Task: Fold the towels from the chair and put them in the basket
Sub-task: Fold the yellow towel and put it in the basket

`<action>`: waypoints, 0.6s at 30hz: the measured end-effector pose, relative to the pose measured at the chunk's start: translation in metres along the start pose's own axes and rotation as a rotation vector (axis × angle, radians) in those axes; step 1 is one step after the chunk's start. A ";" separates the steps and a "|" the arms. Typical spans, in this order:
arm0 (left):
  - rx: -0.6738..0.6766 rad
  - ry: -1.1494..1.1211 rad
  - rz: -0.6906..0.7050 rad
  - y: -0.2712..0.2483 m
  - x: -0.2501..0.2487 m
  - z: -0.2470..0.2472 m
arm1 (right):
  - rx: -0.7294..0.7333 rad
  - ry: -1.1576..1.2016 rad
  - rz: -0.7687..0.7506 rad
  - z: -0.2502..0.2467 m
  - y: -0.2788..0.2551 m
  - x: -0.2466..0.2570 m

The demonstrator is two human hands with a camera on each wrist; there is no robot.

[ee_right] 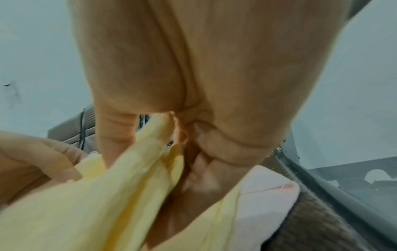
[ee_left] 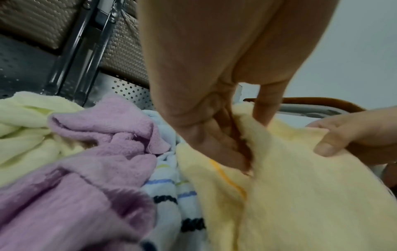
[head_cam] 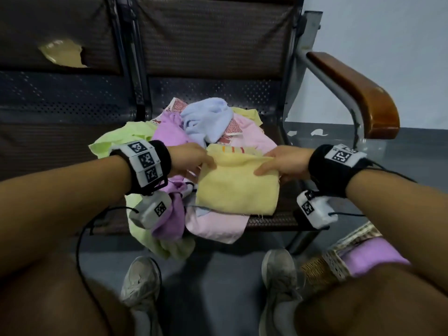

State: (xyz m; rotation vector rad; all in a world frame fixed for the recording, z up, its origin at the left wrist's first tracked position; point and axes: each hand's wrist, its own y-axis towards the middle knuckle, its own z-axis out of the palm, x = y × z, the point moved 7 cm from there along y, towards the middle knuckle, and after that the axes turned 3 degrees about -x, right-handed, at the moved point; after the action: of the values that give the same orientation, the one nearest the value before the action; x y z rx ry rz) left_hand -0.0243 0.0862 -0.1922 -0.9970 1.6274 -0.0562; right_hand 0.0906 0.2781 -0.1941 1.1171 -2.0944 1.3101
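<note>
Yellow towel (head_cam: 236,187) — atop pile (head_cam: 169,151) on chair (head_cam: 286,217), near edge. Left hand (head_cam: 191,161), right hand (head_cam: 283,163): each grip pinching far corner. Risk — fold skews if a pinch slips; loose pile could slide floorward. Basket (head_cam: 322,265) near right.

We hold a pale yellow towel (head_cam: 236,187) doubled over above the loose pile of towels (head_cam: 194,132) on the chair (head_cam: 286,215); a purple towel (head_cam: 373,257) lies in the basket (head_cam: 315,271).

Left hand (head_cam: 191,159) pinching, right hand (head_cam: 282,163) pinching, forearms extended
</note>
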 end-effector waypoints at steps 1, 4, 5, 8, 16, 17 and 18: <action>-0.078 -0.018 0.037 0.010 -0.004 -0.007 | -0.065 0.055 -0.008 -0.008 0.008 0.002; -0.318 -0.048 0.131 0.036 -0.008 -0.025 | -0.254 0.155 -0.073 -0.026 0.030 0.010; -0.382 -0.055 0.152 0.044 -0.008 -0.030 | -0.315 0.144 -0.106 -0.029 0.035 0.013; -0.497 -0.071 0.153 0.058 -0.006 -0.038 | -0.453 0.037 -0.172 -0.033 0.048 0.020; -0.378 0.040 0.300 0.046 0.005 -0.022 | -0.493 -0.487 -0.395 -0.001 0.032 0.038; -0.282 0.064 0.305 0.042 0.010 -0.014 | -0.420 -0.515 -0.393 0.008 0.029 0.034; -0.193 0.138 0.297 0.038 0.015 -0.006 | -0.333 -0.561 -0.367 0.017 0.026 0.027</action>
State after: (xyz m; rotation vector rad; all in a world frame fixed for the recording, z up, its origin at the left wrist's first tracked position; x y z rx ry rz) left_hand -0.0498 0.0982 -0.2222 -0.9013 1.9200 0.2421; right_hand 0.0546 0.2579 -0.1966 1.7444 -2.2093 0.4850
